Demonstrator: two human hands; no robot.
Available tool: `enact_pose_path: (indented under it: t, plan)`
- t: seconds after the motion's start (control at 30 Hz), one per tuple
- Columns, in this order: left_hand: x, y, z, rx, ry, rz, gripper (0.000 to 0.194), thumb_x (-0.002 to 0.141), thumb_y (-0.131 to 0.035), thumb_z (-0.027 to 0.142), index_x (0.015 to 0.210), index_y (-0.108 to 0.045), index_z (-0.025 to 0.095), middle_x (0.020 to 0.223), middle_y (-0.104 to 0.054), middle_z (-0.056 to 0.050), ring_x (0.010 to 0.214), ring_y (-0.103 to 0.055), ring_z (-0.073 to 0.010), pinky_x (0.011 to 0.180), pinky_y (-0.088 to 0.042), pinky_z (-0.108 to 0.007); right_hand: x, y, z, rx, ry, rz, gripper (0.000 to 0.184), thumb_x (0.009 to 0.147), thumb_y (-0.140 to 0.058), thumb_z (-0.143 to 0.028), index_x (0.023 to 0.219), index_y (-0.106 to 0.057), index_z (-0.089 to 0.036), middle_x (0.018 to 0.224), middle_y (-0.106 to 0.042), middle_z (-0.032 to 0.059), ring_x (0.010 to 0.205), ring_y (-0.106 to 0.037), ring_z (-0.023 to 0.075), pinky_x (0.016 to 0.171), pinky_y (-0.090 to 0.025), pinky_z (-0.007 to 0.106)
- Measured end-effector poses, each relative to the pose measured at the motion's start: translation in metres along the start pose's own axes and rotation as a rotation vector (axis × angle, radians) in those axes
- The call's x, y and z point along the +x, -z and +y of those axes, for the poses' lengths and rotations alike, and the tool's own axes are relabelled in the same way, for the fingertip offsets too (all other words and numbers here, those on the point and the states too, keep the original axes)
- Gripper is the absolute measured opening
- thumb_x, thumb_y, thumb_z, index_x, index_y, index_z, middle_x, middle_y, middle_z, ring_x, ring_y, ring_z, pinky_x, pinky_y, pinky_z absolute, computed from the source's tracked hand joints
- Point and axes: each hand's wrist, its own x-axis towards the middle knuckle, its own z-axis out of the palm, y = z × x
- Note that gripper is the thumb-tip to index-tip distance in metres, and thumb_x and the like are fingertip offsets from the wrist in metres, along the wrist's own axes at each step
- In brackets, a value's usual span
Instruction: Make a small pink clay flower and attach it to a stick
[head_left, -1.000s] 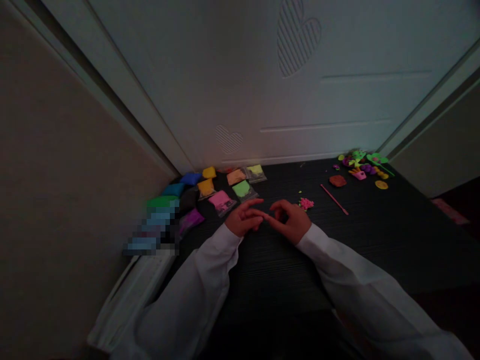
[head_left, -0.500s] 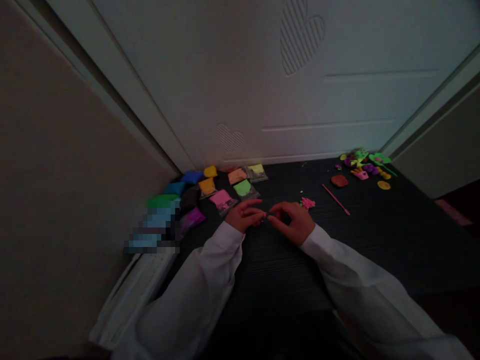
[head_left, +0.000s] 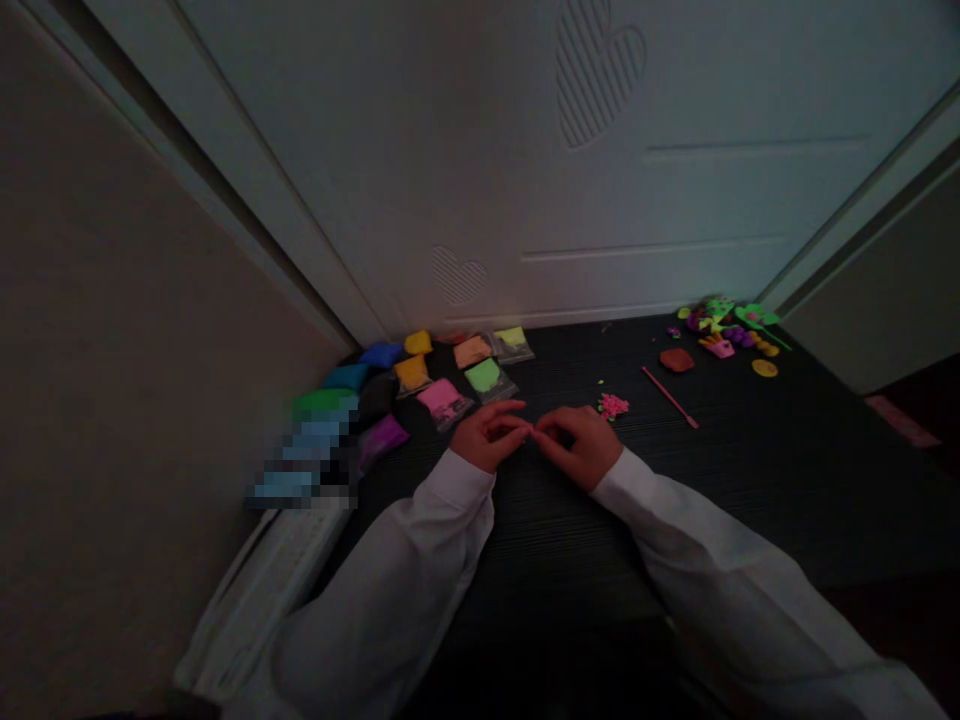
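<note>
Over the dark table, the thumb and fingertips of my left hand (head_left: 489,437) close in a pinch on a small piece of pink clay (head_left: 532,430). My right hand (head_left: 583,443) meets it from the other side, its thumb and forefinger also pinched at that piece. Fingers cover most of it, so its shape is unclear. Just beyond my right hand lies a heap of tiny pink and green clay bits (head_left: 613,406). A pink modelling tool (head_left: 670,398) rests farther right, near a flat reddish clay lump (head_left: 676,360).
Clay packets of several colours, among them a pink packet (head_left: 444,398) and a light green packet (head_left: 486,378), lie at back left. Finished-looking clay shapes (head_left: 720,320) cluster at the far right corner. A white box (head_left: 266,590) stands left; a white panel (head_left: 480,180) borders the back.
My fingertips have come closer together around the small pink piece, my right hand shifting slightly left. The things on the table stay where they were.
</note>
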Motion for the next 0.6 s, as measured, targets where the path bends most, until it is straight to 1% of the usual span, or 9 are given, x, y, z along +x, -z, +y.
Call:
enact_pose_path:
  t: [0.27,0.47,0.6]
  plan:
    - [0.0005,0.0014,0.0003,0.002,0.006,-0.022,0.038,0.056,-0.064,0.02,0.092,-0.053,0.014,0.068,-0.063,-0.002,0.06,-0.057,-0.0121,0.056,-0.045,-0.023,0.0002,0.0016,-0.0013,0.011,-0.001,0.005,0.009,0.073,-0.049,-0.024,0.075,-0.055,-0.018,0.063,-0.055,-0.0031,0.058,-0.049,0.0091,0.062,-0.031,0.024]
    - [-0.0003,0.0002,0.0001,0.024,0.005,-0.014,0.037,0.056,-0.065,0.019,0.091,-0.053,0.014,0.068,-0.064,-0.002,0.063,-0.058,-0.0131,0.06,-0.044,-0.024,0.0008,0.0023,-0.0024,0.006,-0.022,0.022,0.014,0.072,-0.05,-0.032,0.074,-0.056,-0.019,0.061,-0.054,-0.003,0.057,-0.049,0.0095,0.061,-0.031,0.024]
    - [-0.0011,-0.0006,0.0006,0.034,-0.002,-0.003,0.037,0.056,-0.064,0.019,0.091,-0.054,0.015,0.068,-0.064,-0.002,0.064,-0.058,-0.0134,0.062,-0.044,-0.025,0.0013,0.0027,-0.0022,0.003,-0.019,0.015,0.012,0.073,-0.05,-0.03,0.073,-0.056,-0.019,0.059,-0.054,-0.0036,0.056,-0.048,0.0091,0.06,-0.031,0.024]
